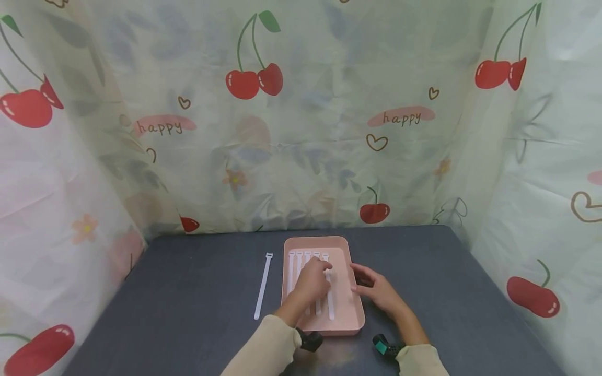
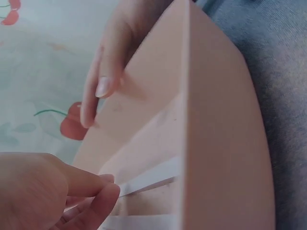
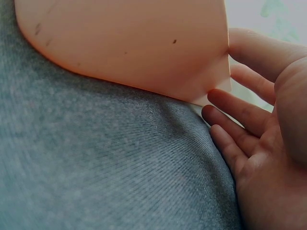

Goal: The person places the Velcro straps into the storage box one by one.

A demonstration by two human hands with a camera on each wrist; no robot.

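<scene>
A pink shallow tray (image 1: pixel 349 313) lies on the dark table, with several white straps with slotted heads side by side in it. My left hand (image 1: pixel 310 279) reaches over the tray from the left. Its thumb and fingertips pinch the rightmost strap (image 1: pixel 331 305), whose tail runs toward the near wall in the left wrist view. The hand hides the middle of the other straps. At the tray's right wall, my right hand (image 1: pixel 383 295) touches the rim with loosely extended fingers (image 3: pixel 240 110). One more white strap (image 1: pixel 263 287) lies on the table left of the tray.
The dark cloth-covered table (image 1: pixel 197 292) spreads out on both sides of the tray. A pale curtain (image 1: pixel 301 172) printed with cherries encloses the back and sides. Each wrist wears a black band, the right one (image 1: pixel 388 347) with a green patch.
</scene>
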